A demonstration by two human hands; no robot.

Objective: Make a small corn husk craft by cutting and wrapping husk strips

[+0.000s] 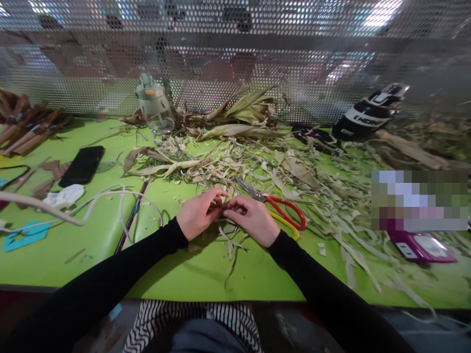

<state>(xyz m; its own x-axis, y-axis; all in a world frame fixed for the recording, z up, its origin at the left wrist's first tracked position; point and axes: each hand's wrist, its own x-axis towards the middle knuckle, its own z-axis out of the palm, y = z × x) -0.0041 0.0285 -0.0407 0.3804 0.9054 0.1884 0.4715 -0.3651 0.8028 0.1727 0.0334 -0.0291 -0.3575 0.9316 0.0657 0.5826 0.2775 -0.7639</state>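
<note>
Evidently, the left hand point(198, 213) and right hand point(253, 218) are pinching dried husk strips point(230, 249) between narrowed fingertips, seemingly for fine control; their ends are trailing over the green table point(169, 274), scissors point(251, 190) lying handily beside the right hand

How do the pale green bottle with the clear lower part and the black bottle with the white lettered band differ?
The pale green bottle shows its inside low down; the black bottle looks opaque.
The green one appears nearly upright; the black one slants clearly right in this view.
The green one is left of centre, the black one right.
Both are capped and near the perforated metal screen.
</note>
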